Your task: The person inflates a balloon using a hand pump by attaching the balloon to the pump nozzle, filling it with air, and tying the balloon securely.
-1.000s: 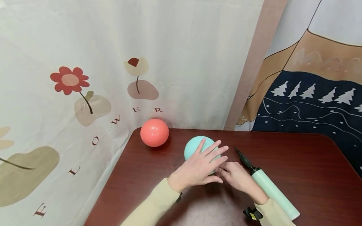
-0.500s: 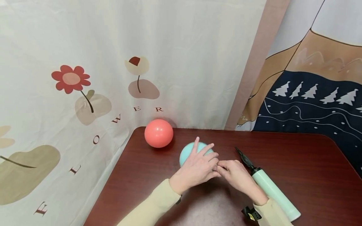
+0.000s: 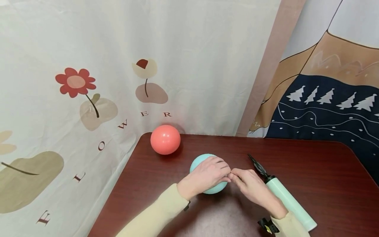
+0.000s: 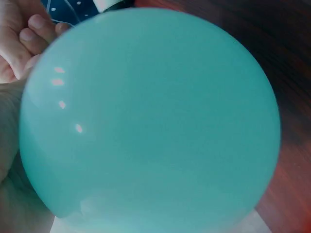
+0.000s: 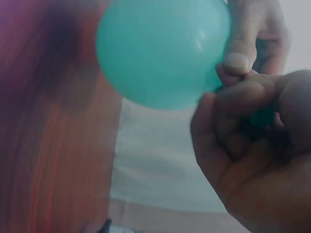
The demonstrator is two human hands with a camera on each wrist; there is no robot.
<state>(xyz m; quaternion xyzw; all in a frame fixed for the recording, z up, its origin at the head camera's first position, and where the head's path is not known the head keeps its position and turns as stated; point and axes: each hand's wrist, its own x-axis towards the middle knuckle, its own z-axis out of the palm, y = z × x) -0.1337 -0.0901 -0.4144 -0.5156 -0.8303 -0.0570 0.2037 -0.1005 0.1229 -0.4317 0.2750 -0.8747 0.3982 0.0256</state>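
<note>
A round turquoise balloon (image 3: pixel 215 189), inflated, is partly covered by the left hand (image 3: pixel 205 175) in the head view. Its smooth side (image 4: pixel 155 121) fills most of the left wrist view. At the balloon's neck the left thumb and fingers pinch, seen in the right wrist view with the thumb (image 5: pixel 237 60) close to the right fingertips. The right hand (image 3: pixel 253 187) has its fingers curled round the tail end of the neck, and a bit of green rubber (image 5: pixel 262 117) shows between them. The knuckles hide most of the neck.
A coral-red balloon (image 3: pixel 165 140) rests at the table's back left corner. A mint-green hand pump (image 3: pixel 291 203) with a black nozzle lies just right of the right hand on the dark red table (image 3: pixel 325 177). Printed curtains (image 3: pixel 201 65) hang behind.
The left fingers, spread over the balloon before, have curled in beside the right hand at the neck. The balloon has come slightly nearer the person. The red balloon and pump stay put.
</note>
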